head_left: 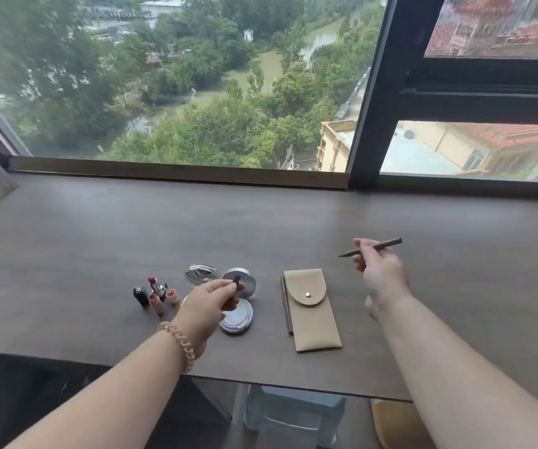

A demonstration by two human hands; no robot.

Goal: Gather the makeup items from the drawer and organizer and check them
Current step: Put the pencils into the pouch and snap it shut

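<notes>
My right hand pinches a thin brown makeup pencil above the dark wooden desk, tip pointing left. My left hand pinches a small dark cap over two round silver compacts, one further back. A clear round lid lies behind them. To the left stand an open red lipstick, a black lipstick cap and small peach tubes. A beige snap pouch lies in the middle with a second slim pencil along its left side.
A large window with a dark frame rises behind the desk. Below the desk's front edge stands a blue stool, with a yellowish object to its right. The desk's left and far right parts are bare.
</notes>
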